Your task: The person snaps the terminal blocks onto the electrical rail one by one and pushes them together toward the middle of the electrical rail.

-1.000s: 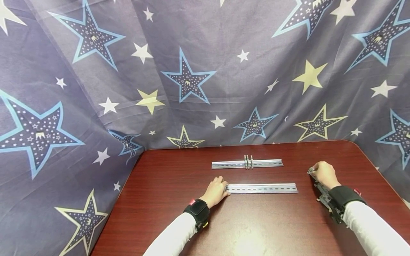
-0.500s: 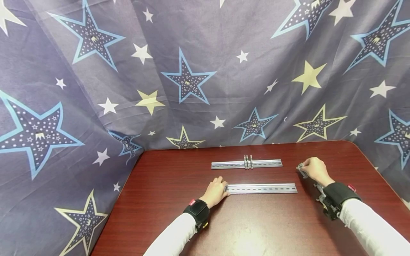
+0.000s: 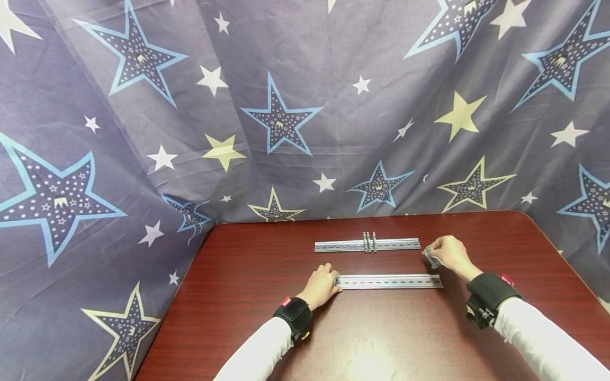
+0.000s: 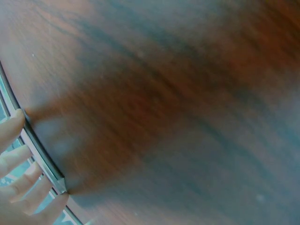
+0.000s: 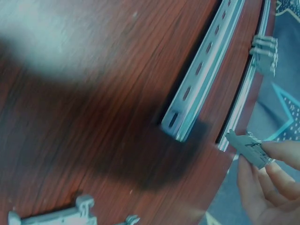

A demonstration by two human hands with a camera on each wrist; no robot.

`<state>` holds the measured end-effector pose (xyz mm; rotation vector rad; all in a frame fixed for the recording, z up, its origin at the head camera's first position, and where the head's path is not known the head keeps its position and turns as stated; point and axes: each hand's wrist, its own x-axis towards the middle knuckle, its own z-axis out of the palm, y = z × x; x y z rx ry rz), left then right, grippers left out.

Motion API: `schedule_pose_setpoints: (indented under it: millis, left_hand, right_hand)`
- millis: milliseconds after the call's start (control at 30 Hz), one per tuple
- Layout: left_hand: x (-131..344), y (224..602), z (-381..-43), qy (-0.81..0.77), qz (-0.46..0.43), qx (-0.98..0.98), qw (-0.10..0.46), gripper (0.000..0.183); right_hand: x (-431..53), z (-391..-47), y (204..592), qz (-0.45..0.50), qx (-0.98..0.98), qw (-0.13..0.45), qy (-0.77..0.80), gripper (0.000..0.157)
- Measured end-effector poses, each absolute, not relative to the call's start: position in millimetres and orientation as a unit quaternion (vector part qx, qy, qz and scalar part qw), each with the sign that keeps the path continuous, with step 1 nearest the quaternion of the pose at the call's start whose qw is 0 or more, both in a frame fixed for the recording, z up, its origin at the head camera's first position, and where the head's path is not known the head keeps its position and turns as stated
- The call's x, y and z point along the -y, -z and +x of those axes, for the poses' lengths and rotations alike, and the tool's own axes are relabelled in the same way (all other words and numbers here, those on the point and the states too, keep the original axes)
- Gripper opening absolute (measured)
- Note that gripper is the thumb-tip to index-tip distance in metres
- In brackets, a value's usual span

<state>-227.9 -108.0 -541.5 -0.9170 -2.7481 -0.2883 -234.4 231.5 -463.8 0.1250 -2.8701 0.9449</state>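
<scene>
My left hand holds the left end of the nearer slotted metal DIN rail, which lies flat on the table. In the left wrist view, several fingertips touch that rail's edge. My right hand pinches a small grey terminal block between thumb and fingers. That block is in the air, just beyond the right ends of both rails. Behind the nearer rail lies a second DIN rail, with three thin terminal blocks standing upright side by side around its middle.
More grey plastic parts lie on the table at the lower left of the right wrist view; in the head view my right forearm hides that spot. The reddish-brown wooden table ends at a star-patterned cloth behind and at the left.
My right hand has moved left with the terminal block, away from the parts at the right, to near the rails' right ends. My left hand stays on the nearer rail.
</scene>
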Motion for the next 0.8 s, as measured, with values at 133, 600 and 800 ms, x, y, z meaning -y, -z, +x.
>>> schedule_pose_setpoints:
  millis: [133, 600, 800]
  left_hand:
    - [109, 541, -228, 0.108, -0.318, 0.935, 0.118, 0.031]
    - [102, 523, -218, 0.065, -0.281, 0.954, 0.077, 0.03]
    - [102, 522, -218, 0.065, -0.28, 0.954, 0.078, 0.03]
  right_hand:
    - [-221, -234, 463, 0.043, 0.944, 0.055, -0.321, 0.012]
    - [-183, -231, 469, 0.042, 0.94, 0.045, -0.335, 0.009]
    - [-165, -230, 470, 0.037, 0.936, 0.034, -0.349, 0.009]
